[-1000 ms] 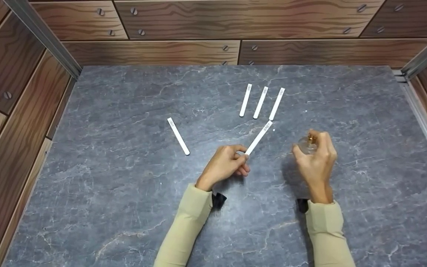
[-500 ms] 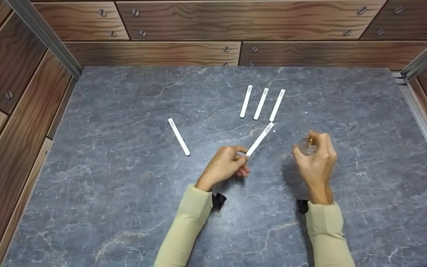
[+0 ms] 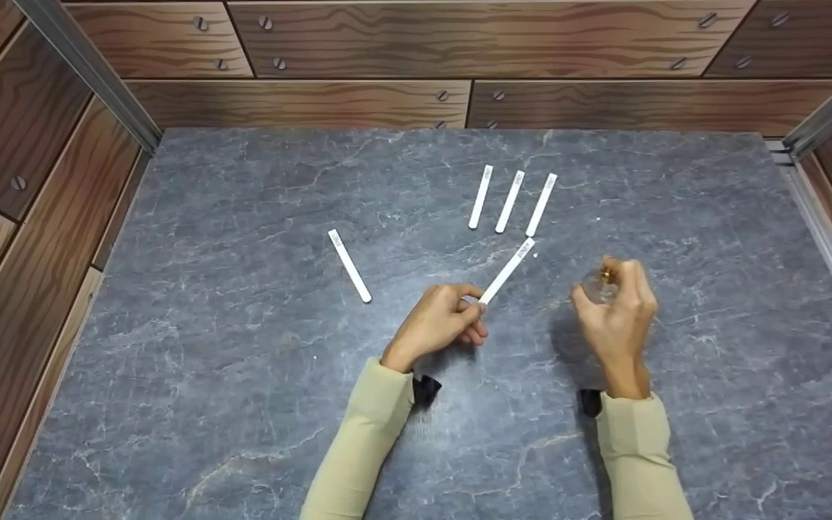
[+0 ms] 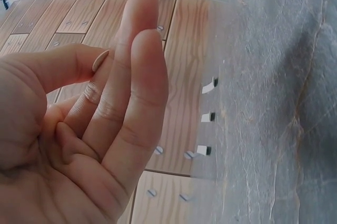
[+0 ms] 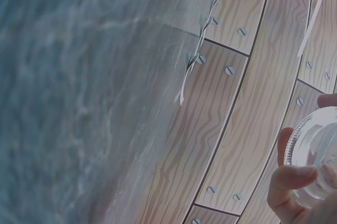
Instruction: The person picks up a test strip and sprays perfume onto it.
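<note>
In the head view my left hand [image 3: 439,318] pinches the near end of a white paper perfume test strip [image 3: 508,271], which points away to the right and has dark print at its far end. The left wrist view shows the strip [image 4: 100,61] almost end-on between thumb and fingers. To the right, my right hand [image 3: 620,310] grips a clear glass perfume bottle [image 3: 599,289] with a gold spray neck, a finger over its top. Its round glass base [image 5: 320,150] faces the right wrist camera. A short gap separates bottle and strip.
Three white strips [image 3: 510,201] lie side by side toward the back of the grey marbled table [image 3: 243,404]. Another strip [image 3: 349,266] lies alone at left. Wood-patterned panels [image 3: 358,36] wall the back and sides, with metal rails [image 3: 831,238] at the corners.
</note>
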The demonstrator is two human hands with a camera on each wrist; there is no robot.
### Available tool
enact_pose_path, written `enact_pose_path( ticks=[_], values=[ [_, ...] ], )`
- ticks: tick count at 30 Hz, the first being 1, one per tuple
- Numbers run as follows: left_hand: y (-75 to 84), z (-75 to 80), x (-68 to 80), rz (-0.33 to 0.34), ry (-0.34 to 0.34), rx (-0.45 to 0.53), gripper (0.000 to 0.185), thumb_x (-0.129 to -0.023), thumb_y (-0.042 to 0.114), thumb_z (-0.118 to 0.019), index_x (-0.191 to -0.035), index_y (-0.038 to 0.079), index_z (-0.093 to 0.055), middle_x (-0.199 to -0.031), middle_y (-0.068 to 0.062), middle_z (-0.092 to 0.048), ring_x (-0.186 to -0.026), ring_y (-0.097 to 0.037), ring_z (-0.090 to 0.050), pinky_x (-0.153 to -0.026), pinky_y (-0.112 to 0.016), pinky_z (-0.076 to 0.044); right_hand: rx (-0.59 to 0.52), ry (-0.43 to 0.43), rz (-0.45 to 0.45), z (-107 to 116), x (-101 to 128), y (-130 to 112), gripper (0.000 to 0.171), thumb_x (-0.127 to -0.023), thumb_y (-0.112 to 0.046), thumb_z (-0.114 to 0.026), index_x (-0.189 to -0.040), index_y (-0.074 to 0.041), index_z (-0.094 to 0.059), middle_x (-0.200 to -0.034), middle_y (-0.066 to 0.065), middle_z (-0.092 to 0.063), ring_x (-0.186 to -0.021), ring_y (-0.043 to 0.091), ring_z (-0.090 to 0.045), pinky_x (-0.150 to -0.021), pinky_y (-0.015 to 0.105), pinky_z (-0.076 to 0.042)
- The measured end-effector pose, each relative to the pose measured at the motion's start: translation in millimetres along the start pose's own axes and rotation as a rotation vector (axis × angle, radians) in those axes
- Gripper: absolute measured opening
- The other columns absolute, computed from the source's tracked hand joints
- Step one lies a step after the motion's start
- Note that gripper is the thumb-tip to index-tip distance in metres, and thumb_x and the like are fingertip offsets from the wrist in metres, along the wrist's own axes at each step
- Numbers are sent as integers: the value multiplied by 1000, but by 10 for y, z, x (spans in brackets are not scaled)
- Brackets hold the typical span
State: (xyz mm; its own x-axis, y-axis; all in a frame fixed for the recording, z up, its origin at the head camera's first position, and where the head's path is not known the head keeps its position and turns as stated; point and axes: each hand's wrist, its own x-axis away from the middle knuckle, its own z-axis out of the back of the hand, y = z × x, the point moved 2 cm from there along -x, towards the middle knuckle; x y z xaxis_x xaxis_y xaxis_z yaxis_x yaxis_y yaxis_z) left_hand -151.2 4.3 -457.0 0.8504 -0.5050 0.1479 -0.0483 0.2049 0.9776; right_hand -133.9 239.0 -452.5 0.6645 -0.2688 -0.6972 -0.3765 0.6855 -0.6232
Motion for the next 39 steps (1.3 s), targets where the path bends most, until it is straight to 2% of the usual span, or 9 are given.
enact_pose_path(
  ticks=[8, 18, 23, 30, 34, 39],
  values=[
    [11, 6, 6, 1, -7, -1, 25, -102, -3, -55, -123, -15, -60, -77, -19, -72, -61, -17, -69, -65, -41, -63, -7, -6, -4, -7, -14, -7, 33, -65, 14, -76, -92, 10, -58, -87, 24, -63, -73, 35, -60, -71, 21, -44],
    [28, 12, 3, -3, -7, 6, 26, -102, -3, -54, -125, -15, -60, -77, -20, -72, -61, -18, -69, -66, -42, -63, -13, 19, -27, -2, -39, -10, 34, -64, 15, -76, -93, 12, -60, -86, 24, -62, -76, 35, -59, -73, 26, -44],
    [26, 22, 7, 2, 0, 11, 26, -102, -3, -55, -125, -15, -60, -76, -19, -72, -62, -18, -69, -66, -42, -63, -12, 19, -37, 0, -38, -7, 35, -64, 16, -76, -95, 13, -60, -86, 24, -61, -76, 34, -59, -74, 23, -44],
    [-30, 149, -10, 20, 74, 74, 28, -102, -2, -55, -127, -15, -58, -75, -19, -71, -58, -11, -67, -66, -42, -63, -26, 23, -39, -2, -32, -6, 38, -64, 16, -77, -98, 12, -60, -87, 24, -63, -77, 33, -59, -75, 20, -44],
    [-61, 227, -62, 42, 117, 107, 31, -102, -1, -55, -130, -14, -57, -73, -16, -71, -56, -10, -66, -65, -41, -63, -31, 33, -37, 11, -29, -6, 40, -63, 18, -78, -99, 13, -60, -87, 24, -63, -76, 31, -58, -75, 16, -43],
    [-90, 312, -153, 25, 179, 123, 30, -102, 0, -55, -128, -15, -57, -69, -13, -70, -53, -9, -65, -59, -36, -63, -30, 45, -39, 31, -30, -6, 41, -63, 19, -78, -99, 14, -60, -87, 25, -63, -76, 31, -58, -76, 14, -43]
  ],
)
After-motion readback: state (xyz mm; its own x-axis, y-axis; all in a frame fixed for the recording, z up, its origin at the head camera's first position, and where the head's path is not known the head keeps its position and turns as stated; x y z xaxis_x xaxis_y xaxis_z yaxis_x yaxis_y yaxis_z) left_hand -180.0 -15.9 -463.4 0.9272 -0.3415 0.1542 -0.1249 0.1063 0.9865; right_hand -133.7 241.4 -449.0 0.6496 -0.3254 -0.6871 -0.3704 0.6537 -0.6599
